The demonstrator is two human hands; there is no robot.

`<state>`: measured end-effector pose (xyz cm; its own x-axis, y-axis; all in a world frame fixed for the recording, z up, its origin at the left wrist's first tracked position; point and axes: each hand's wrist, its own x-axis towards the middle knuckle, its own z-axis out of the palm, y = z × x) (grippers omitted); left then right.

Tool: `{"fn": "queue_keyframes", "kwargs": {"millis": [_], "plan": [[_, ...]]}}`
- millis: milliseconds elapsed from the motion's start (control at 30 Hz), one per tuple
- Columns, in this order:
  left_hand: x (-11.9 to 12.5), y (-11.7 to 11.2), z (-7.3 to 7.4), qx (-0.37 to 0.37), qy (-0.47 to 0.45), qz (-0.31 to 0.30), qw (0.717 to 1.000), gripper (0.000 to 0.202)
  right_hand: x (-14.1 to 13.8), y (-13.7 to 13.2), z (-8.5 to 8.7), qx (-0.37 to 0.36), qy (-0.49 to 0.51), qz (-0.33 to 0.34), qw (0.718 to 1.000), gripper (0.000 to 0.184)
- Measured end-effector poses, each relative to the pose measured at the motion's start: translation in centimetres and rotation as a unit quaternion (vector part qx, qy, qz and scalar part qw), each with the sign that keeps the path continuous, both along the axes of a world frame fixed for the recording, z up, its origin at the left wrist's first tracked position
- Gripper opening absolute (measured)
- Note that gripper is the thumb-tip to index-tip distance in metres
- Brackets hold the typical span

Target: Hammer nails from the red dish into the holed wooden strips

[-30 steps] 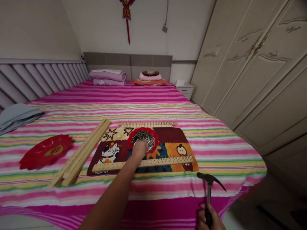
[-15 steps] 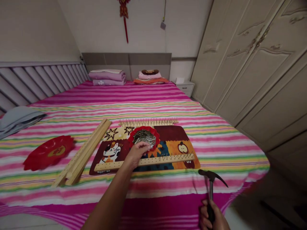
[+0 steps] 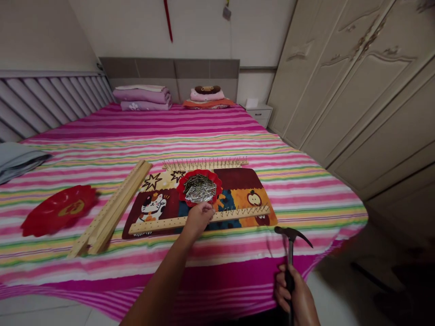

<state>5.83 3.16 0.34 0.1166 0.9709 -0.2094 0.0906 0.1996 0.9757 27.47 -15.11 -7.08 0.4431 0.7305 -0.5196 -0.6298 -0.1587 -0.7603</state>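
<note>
My left hand is pinched closed over the middle of a pre-drilled wooden strip; whatever its fingertips hold is too small to make out. Nails stand along the strip's right part, while bare holes show on its left. Just beyond the hand, a red scalloped bowl holds a heap of loose nails. My right hand grips the dark handle of a claw hammer, its head up, near the bed's front edge. Strip and bowl rest on a patterned mat.
Behind the mat lies another wooden strip full of upright nails. Several bare strips lie left, beside a red tray. Grey cloth is at the far left. All rest on a striped bedspread; a wardrobe stands right.
My left hand has moved back from the bowl's near rim to the wooden strip. The hammer remains in my right hand. The whole view has shifted slightly as the head tilted down.
</note>
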Motion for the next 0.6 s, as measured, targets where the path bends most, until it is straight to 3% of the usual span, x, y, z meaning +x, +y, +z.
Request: {"fn": "queue_keyframes", "kwargs": {"millis": [233,600], "plan": [[-0.07,0.47,-0.71,0.106,0.196,-0.029,0.974,0.006,0.11,0.02,0.13,-0.003,0.008,-0.004,1.0,0.04],[0.1,0.23,-1.0,0.153,0.263,-0.027,0.952,0.007,0.07,0.07,0.06,-0.004,0.009,-0.004,1.0,0.04]]}}
